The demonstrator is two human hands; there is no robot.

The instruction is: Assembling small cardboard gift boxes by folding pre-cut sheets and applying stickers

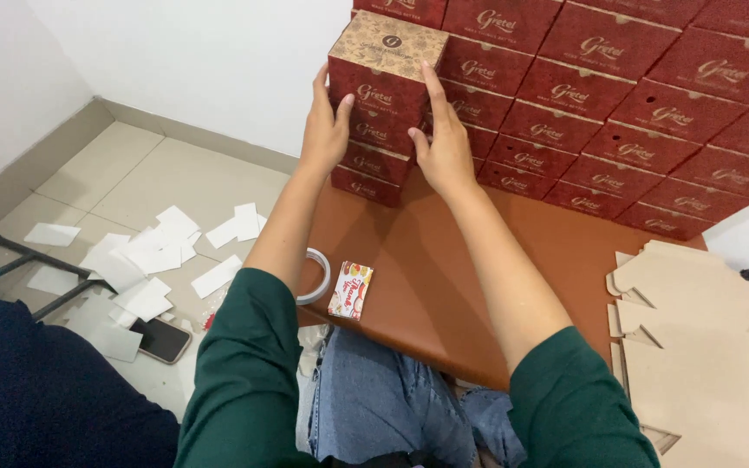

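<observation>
A red box with a gold-patterned lid (383,65) sits atop the left end of a stack of red boxes (582,113) at the back of a brown table (426,277). My left hand (324,126) presses its left side. My right hand (439,139) holds its right side, the index finger stretched up along the front edge. Both sleeves are dark green.
A tape roll (315,276) and a small red-and-white packet (351,291) lie at the table's left edge. Flat cardboard blanks (704,347) are piled at the right. Several white paper pieces (145,260), a phone (162,340) and a black stand lie on the tiled floor.
</observation>
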